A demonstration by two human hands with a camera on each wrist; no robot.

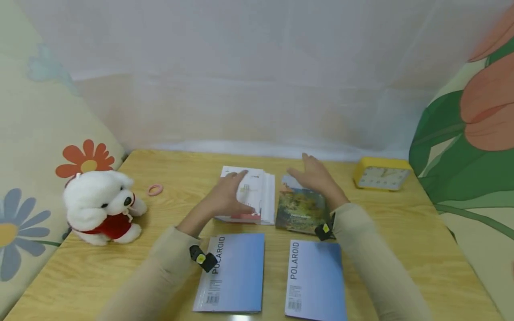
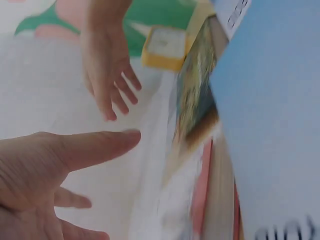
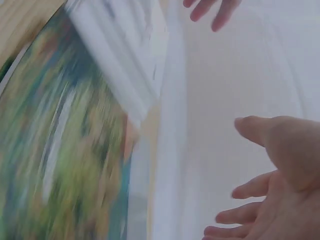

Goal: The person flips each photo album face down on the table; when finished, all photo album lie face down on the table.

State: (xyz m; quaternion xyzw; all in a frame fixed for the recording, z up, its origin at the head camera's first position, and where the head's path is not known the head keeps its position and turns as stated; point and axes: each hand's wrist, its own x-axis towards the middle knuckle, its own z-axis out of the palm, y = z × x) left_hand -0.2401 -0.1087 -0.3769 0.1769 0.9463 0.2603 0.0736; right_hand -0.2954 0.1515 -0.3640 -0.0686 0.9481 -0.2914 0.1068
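Observation:
My left hand (image 1: 228,196) hovers over the left part of a white-covered book (image 1: 257,189) with a red band along its lower edge, thumb and fingers spread apart. Beside that book lies another with a landscape picture on its cover (image 1: 301,209). Over its upper right part is my right hand (image 1: 315,176), fingers spread and holding nothing. In the left wrist view, both the left thumb (image 2: 105,147) and the right hand (image 2: 107,65) show, with bare space between them. Two blue POLAROID books (image 1: 241,272) (image 1: 315,281) lie nearer to me, below my wrists.
A white plush dog (image 1: 100,200) in red sits at the table's left, with a pink ring (image 1: 155,190) beside it. At the back right stands a yellow clock (image 1: 381,174). A white curtain (image 1: 257,89) hangs behind the wooden table (image 1: 401,232).

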